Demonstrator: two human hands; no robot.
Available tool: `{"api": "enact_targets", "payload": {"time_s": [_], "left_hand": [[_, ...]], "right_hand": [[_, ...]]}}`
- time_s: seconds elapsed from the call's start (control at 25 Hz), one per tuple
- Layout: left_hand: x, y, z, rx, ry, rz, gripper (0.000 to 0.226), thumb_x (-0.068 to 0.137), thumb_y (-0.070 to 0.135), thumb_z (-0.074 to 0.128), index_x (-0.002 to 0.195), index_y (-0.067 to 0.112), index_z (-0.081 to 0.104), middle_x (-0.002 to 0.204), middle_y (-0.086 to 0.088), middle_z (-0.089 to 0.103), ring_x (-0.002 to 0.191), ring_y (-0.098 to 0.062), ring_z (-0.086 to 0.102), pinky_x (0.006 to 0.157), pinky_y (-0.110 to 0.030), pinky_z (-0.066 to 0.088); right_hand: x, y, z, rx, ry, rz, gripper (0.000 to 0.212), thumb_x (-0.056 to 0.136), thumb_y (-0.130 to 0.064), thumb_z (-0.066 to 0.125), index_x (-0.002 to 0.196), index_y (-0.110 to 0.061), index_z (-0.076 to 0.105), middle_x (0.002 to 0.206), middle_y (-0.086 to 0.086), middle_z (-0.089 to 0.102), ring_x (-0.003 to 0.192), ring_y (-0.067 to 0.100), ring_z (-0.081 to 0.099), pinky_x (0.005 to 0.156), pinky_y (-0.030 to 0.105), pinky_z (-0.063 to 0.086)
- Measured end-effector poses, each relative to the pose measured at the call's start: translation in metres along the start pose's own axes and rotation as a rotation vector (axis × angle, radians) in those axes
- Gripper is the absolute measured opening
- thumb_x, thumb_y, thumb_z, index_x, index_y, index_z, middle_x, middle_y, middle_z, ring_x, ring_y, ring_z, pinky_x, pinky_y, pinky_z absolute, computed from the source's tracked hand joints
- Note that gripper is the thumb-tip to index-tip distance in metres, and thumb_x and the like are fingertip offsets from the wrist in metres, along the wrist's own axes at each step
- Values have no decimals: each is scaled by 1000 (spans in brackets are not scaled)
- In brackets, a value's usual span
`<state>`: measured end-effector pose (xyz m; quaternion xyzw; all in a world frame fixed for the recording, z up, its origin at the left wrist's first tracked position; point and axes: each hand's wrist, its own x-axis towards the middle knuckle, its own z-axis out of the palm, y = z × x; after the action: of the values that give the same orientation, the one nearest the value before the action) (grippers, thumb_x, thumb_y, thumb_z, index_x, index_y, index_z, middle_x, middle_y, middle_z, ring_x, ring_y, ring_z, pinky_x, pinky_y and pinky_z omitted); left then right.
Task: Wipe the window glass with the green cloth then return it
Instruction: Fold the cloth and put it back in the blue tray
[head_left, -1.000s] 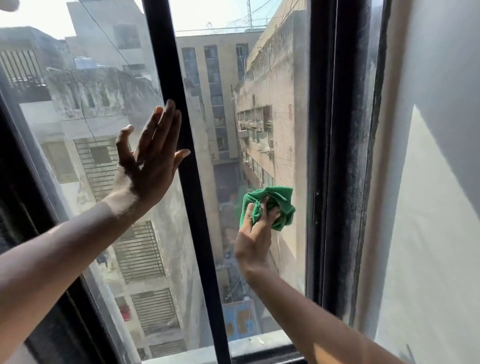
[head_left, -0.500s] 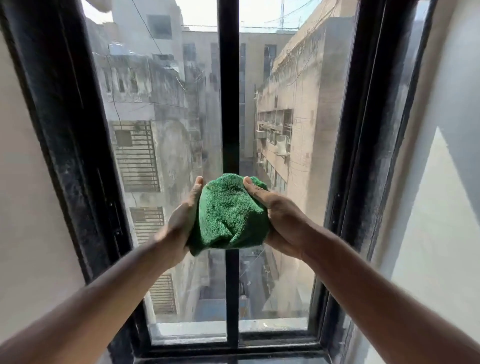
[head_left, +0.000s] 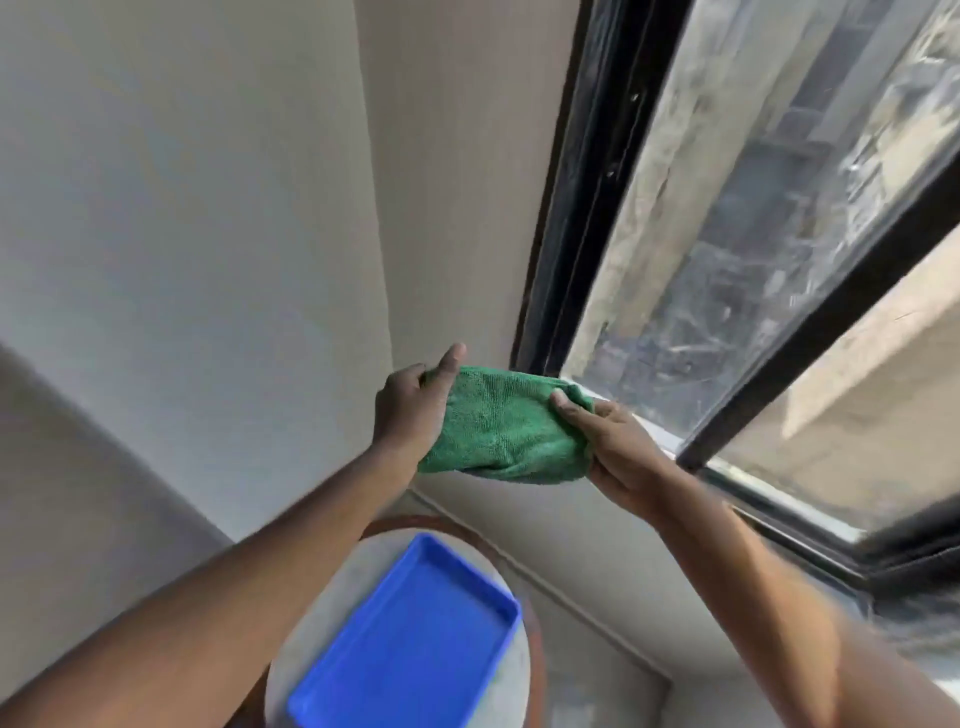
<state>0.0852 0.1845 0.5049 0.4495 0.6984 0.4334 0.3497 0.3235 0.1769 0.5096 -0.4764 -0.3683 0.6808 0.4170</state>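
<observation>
I hold the green cloth (head_left: 501, 426) stretched between both hands in mid air, left of the window's lower corner. My left hand (head_left: 410, 410) grips its left end, thumb on top. My right hand (head_left: 618, 441) pinches its right end. The window glass (head_left: 737, 249) in its black frame (head_left: 566, 187) fills the upper right; the cloth is off the glass. A blue tray (head_left: 415, 649) lies below my hands on a small round table (head_left: 322, 623).
A pale wall (head_left: 182, 208) covers the left half of the view, meeting the window reveal at a corner. A black mullion (head_left: 831, 332) crosses the glass diagonally. The window sill (head_left: 779, 519) runs beneath my right forearm.
My view has swung left and down from the window to the wall corner and the tray. Both hands have carried the cloth away from the glass, and it is now spread wider between them.
</observation>
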Motion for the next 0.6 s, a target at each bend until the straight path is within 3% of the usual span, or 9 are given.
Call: {"api": "enact_targets", "payload": {"time_s": [0.12, 0.24, 0.28, 0.36, 0.44, 0.52, 0.6], "left_hand": [[-15, -126, -14, 74, 65, -237, 76, 104, 80, 57, 63, 17, 46, 53, 3, 48, 59, -26, 50, 57, -37, 36], [-36, -248, -7, 95, 71, -439, 77, 106, 77, 56, 78, 8, 70, 73, -9, 73, 79, -38, 70, 68, -42, 52], [-41, -288, -1, 99, 49, -505, 75, 107, 77, 55, 80, 9, 70, 75, -8, 72, 81, -38, 69, 69, -42, 52], [-52, -362, 13, 121, 5, -620, 67, 106, 76, 57, 71, 19, 54, 67, -2, 58, 78, -36, 60, 61, -39, 41], [-60, -437, 34, 156, -33, -686, 61, 107, 68, 63, 71, 21, 50, 72, -13, 62, 85, -44, 64, 62, -44, 37], [-69, -502, 55, 196, -75, -734, 53, 109, 60, 67, 85, 13, 63, 97, -26, 76, 103, -47, 73, 68, -44, 38], [-74, -545, 71, 264, -106, -747, 54, 110, 55, 69, 105, 1, 73, 112, -30, 80, 112, -46, 76, 78, -47, 50]], "right_hand": [[42, 104, 25, -124, 23, 132, 12, 102, -11, 75, 100, -5, 85, 93, 13, 85, 78, 24, 78, 68, 27, 69], [73, 207, 34, -284, 53, 255, 4, 96, -7, 83, 98, -4, 84, 93, 19, 84, 76, 26, 76, 70, 31, 68], [85, 244, 33, -331, 54, 292, 5, 96, -7, 84, 100, -5, 84, 98, 23, 84, 80, 28, 76, 75, 35, 67], [107, 315, 23, -428, 42, 356, 5, 99, -9, 81, 102, -7, 84, 103, 26, 83, 89, 29, 73, 87, 44, 62], [129, 387, 6, -602, 25, 387, 6, 103, -12, 77, 103, -9, 83, 102, 21, 83, 89, 28, 72, 92, 50, 62], [145, 455, -10, -778, -6, 384, 10, 102, -15, 79, 109, -8, 83, 107, 21, 83, 92, 32, 76, 92, 50, 63], [156, 503, -19, -927, 2, 340, 20, 97, -17, 85, 114, -7, 83, 112, 17, 83, 100, 35, 78, 87, 38, 60]]}}
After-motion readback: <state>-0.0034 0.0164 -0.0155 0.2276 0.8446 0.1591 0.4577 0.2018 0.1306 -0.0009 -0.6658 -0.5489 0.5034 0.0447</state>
